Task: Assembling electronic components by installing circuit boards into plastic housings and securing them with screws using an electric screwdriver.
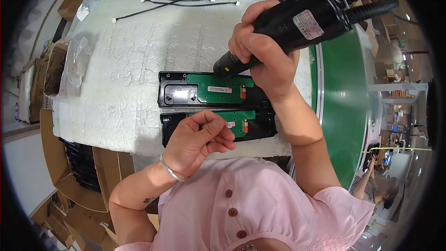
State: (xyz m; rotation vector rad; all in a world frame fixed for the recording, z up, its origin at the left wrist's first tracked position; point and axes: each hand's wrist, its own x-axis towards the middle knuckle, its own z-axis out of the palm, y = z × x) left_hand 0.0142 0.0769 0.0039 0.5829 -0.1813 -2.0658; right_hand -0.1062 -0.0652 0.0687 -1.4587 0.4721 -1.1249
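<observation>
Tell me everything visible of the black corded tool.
The tool is a black, plastic-looking cylinder narrowing to a nose with a yellow spot; its rear bears a shiny ring and ribbed cord sleeve. A pale label marks its side. Clasped by the right grip, it tilts nose-down over the farther board; tip contact is unclear.

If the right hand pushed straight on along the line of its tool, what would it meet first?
Most likely the upper green board, near its top edge: the black corded tool in the right hand slants down toward it. Whether the tip already touches is unclear.
</observation>
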